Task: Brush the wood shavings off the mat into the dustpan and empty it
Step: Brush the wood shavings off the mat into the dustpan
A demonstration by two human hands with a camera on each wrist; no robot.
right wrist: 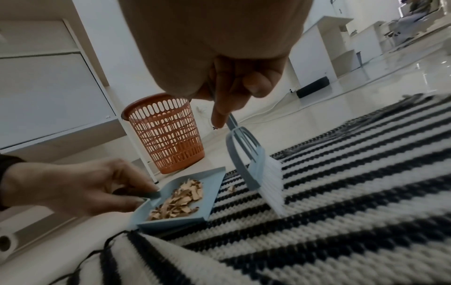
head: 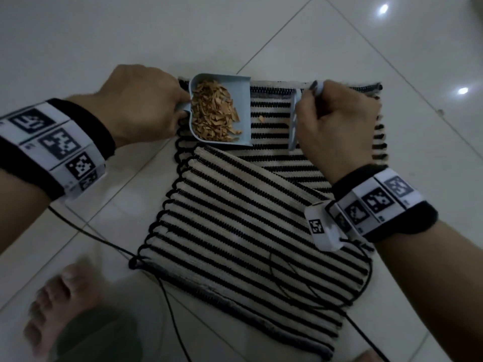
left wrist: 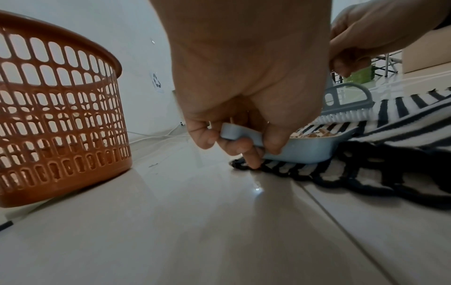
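Note:
A black-and-white striped mat (head: 261,231) lies on the tiled floor, its near half folded over. At the mat's far left edge sits a pale blue dustpan (head: 241,111) (right wrist: 214,185) holding a heap of wood shavings (head: 213,111) (right wrist: 180,200). My left hand (head: 146,105) (left wrist: 234,142) grips the dustpan's handle (left wrist: 241,133). My right hand (head: 337,118) (right wrist: 234,86) holds a small blue brush (head: 294,121) (right wrist: 256,169), white bristles (right wrist: 272,189) resting on the mat right of the pan. One loose shaving (head: 261,118) (right wrist: 231,188) lies between pan and brush.
An orange perforated bin (left wrist: 56,115) (right wrist: 165,133) stands on the floor left of the mat, beside white furniture (right wrist: 48,96). Black cables (head: 167,296) trail across the mat's near end. A bare foot (head: 60,301) is at the lower left.

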